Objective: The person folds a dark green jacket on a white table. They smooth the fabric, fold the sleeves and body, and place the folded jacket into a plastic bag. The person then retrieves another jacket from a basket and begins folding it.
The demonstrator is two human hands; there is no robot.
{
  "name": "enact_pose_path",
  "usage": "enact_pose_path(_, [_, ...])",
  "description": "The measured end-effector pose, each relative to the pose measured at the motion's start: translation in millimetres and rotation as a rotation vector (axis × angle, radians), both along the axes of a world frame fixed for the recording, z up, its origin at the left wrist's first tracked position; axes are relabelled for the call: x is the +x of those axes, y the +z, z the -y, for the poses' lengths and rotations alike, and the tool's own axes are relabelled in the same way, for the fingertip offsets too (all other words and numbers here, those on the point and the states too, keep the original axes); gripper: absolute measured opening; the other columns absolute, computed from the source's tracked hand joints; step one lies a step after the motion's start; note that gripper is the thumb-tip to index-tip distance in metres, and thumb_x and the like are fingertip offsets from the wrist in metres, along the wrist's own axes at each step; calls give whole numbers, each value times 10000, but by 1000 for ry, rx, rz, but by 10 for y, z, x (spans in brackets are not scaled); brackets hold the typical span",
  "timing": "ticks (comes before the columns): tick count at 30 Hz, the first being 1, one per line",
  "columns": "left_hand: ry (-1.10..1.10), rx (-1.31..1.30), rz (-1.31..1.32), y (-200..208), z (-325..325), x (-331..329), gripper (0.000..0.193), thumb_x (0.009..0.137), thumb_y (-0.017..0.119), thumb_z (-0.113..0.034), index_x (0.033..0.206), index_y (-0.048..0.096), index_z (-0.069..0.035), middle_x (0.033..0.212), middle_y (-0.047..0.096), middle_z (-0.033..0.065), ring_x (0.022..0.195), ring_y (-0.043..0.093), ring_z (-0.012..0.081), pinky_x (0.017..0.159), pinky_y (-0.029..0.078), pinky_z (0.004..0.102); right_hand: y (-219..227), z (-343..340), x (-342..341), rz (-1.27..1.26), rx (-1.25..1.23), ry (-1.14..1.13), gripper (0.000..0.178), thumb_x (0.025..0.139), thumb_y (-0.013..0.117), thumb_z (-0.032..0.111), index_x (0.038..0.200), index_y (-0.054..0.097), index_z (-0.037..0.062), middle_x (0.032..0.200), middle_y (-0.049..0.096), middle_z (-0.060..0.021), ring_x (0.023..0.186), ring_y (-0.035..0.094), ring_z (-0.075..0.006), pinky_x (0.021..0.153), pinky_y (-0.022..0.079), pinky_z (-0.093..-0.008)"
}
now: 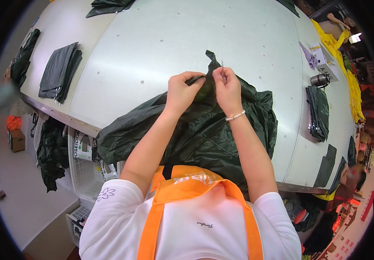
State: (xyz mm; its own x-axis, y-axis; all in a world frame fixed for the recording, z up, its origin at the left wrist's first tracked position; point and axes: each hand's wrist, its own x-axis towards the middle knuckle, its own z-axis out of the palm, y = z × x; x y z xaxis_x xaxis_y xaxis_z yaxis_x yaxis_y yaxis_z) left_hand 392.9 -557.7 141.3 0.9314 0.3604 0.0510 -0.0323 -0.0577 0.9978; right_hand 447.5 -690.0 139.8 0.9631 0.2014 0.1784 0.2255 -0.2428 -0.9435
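A large piece of thin, dark green, shiny fabric [195, 143] lies crumpled on the table in front of me and spreads down against my apron. Its edge is pinched between thumb and fingers of my left hand [182, 91]. Close beside it, my right hand [228, 90] is closed round a small, thin metal tool [222, 64] whose tip points away from me; its exact kind is too small to make out. Between the hands a narrow end of the fabric [211, 55] sticks up past my fingertips. A beaded bracelet [235, 115] circles my right wrist.
Folded dark fabric stacks lie at the left [59, 71] and right [317, 113]. A dark metal cup [320, 80] and white box [324, 60] stand at the right, near yellow fabric [354, 91]. White plastic baskets [85, 175] sit under the left edge. Other people are around the table.
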Motion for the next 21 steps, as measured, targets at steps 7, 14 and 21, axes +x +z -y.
enact_pose_path(7, [2,-140,-19,10,-62,37,151,802,671,-45,928,692,36,824,676,54,742,600,93,687,486,221,58,191,-175,112,-87,71,224,917,595,182,1043,513,15,925,598,-88,803,591,-169,728,481,-279])
enact_pose_path(14, [-39,-492,-20,28,-68,75,146,795,655,-68,894,692,32,797,664,47,734,585,88,675,474,228,-72,37,-148,308,-152,23,246,885,632,174,1048,514,33,931,585,-110,819,626,-242,710,500,-310])
enact_pose_path(21, [-56,-361,-44,36,-95,70,151,806,658,-32,936,677,43,874,666,65,794,606,112,726,491,239,10,-45,-110,467,-224,0,221,865,648,169,1007,537,43,891,584,-104,751,610,-264,638,481,-338])
